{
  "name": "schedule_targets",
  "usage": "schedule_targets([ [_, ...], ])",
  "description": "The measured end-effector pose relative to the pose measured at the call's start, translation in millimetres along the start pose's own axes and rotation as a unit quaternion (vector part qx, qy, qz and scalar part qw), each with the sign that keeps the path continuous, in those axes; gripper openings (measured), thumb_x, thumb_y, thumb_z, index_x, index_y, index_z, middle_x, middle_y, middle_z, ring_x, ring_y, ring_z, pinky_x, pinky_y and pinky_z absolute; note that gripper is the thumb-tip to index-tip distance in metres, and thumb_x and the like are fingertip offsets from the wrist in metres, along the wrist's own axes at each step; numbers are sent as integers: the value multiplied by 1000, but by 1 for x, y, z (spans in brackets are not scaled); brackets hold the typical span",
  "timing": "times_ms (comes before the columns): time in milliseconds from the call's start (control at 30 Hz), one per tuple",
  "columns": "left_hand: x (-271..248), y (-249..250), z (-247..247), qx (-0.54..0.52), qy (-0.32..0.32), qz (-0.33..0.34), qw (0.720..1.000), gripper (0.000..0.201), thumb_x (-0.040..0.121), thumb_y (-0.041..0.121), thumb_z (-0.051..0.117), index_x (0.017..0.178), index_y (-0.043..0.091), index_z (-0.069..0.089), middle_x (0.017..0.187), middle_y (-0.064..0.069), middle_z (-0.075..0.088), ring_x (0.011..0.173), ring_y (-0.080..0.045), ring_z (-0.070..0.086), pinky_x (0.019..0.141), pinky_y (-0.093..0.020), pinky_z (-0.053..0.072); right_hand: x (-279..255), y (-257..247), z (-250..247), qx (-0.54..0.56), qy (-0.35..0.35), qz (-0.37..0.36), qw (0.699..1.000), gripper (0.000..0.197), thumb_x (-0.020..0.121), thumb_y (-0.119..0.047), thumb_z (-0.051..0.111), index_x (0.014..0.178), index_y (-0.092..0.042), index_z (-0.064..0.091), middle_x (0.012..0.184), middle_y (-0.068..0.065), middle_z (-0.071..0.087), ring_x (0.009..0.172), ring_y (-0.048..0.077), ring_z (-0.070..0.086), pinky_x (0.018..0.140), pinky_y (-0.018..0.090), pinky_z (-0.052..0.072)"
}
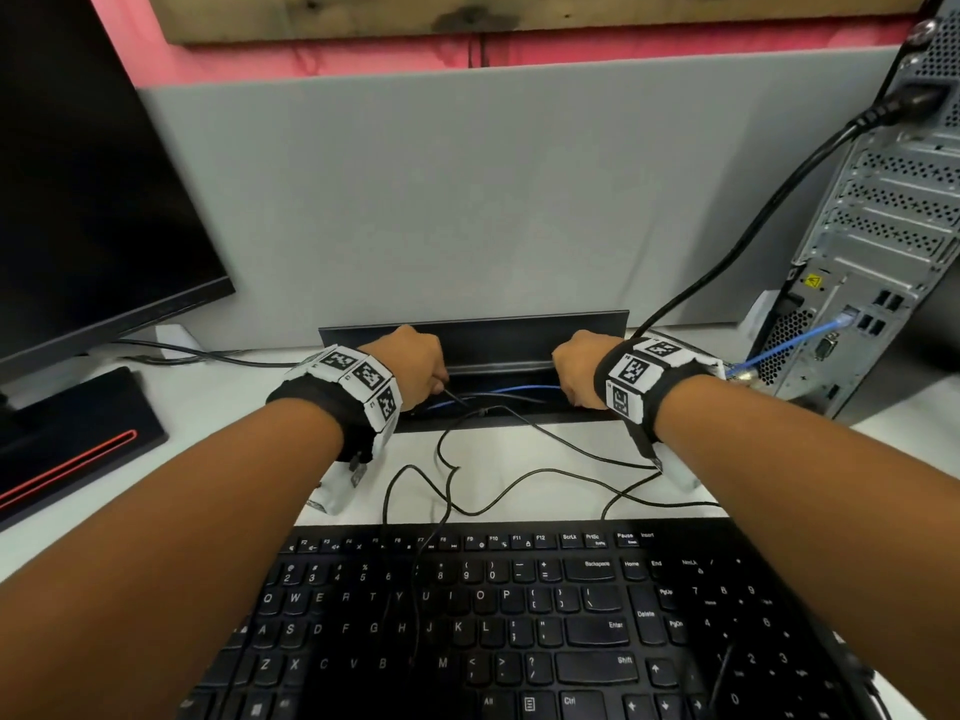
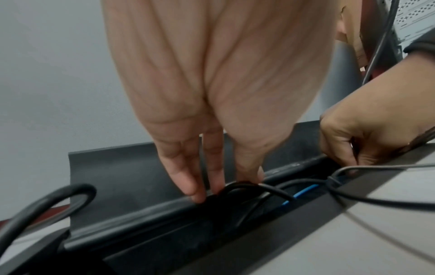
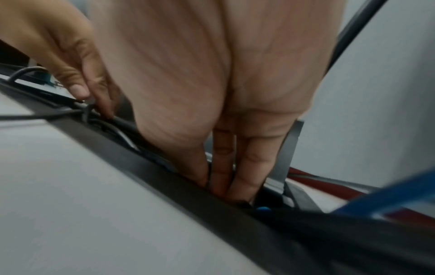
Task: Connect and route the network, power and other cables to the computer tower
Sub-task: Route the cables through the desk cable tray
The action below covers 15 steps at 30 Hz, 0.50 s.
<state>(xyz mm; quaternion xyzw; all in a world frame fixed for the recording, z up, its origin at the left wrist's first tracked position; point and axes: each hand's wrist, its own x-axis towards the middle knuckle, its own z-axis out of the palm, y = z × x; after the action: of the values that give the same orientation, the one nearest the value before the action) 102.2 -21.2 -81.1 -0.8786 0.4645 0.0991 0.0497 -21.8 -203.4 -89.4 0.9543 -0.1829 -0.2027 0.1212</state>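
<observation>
Now left hand (image 1: 415, 363) pinches the black cable (image 2: 266, 188) over the slot (image 1: 519, 419); right hand (image 1: 576, 366) reaches in, grip hidden.

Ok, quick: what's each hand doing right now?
Left hand: pinches black cable.
Right hand: fingers in cable tray, grip cannot be told.

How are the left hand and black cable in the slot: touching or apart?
Touching. Left wrist view: the left hand pinches the black cable between fingertips and thumb.
</observation>
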Motion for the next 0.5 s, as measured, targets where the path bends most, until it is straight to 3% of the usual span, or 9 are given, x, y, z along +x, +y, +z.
schedule_targets([
  [67, 2, -1, -2, -6, -2, -2, 1000, 25, 93, 28, 63, 115, 21, 74, 112, -4, 71, 106, -28, 63, 96, -41, 51, 1, 0, -1, -4, 10, 4, 1000, 13, 90, -13, 69, 103, -9, 70, 76, 1, 55, 68, 20, 60, 66, 30, 53],
  [133, 2, 2, -4, -2, -4, 2, 1000, 24, 93, 27, 63, 112, 19, 75, 109, -2, 72, 108, -26, 60, 97, -39, 49, 0, 0, -1, -16, 15, 5, 1000, 2, 90, -11, 67, 91, -12, 68, 74, 1, 54, 58, 17, 55, 64, 31, 54],
  [167, 2, 4, -3, 0, -7, 6, 1000, 23, 93, 26, 63, 112, 19, 76, 109, 0, 73, 108, -24, 60, 98, -36, 48, 0, -1, -1, -24, 12, 1, 1000, 5, 90, -11, 67, 85, -13, 65, 75, 1, 54, 57, 17, 54, 64, 32, 55],
  [233, -2, 10, -1, 8, -20, 21, 1000, 23, 93, 26, 62, 110, 21, 77, 107, 4, 73, 107, -21, 62, 99, -30, 45, 1, -2, 2, -24, 3, -8, 1000, 13, 91, -14, 66, 79, -15, 60, 75, 1, 55, 59, 17, 56, 65, 31, 56],
  [367, -6, 20, 9, -32, -52, -1, 998, 32, 91, 15, 52, 112, 25, 75, 111, 6, 73, 108, -19, 62, 100, -35, 50, 3, 1, 7, -27, 2, -28, 999, 28, 94, -21, 61, 68, -17, 50, 68, -2, 53, 74, 21, 61, 63, 30, 52],
  [433, -8, 26, 8, -39, -75, -16, 996, 37, 93, 12, 47, 119, 21, 72, 119, 4, 70, 111, -21, 61, 102, -33, 48, 2, 4, 9, -24, -14, -34, 999, 28, 97, -23, 59, 72, -18, 46, 72, -2, 51, 79, 20, 58, 67, 29, 47],
  [500, -9, 32, 8, -23, -87, -35, 995, 35, 96, 20, 43, 118, 13, 69, 121, -3, 67, 111, -26, 61, 96, -32, 48, -1, 6, 6, -13, -36, -40, 998, 26, 98, -22, 57, 74, -18, 46, 76, -2, 52, 83, 20, 56, 70, 28, 46],
])
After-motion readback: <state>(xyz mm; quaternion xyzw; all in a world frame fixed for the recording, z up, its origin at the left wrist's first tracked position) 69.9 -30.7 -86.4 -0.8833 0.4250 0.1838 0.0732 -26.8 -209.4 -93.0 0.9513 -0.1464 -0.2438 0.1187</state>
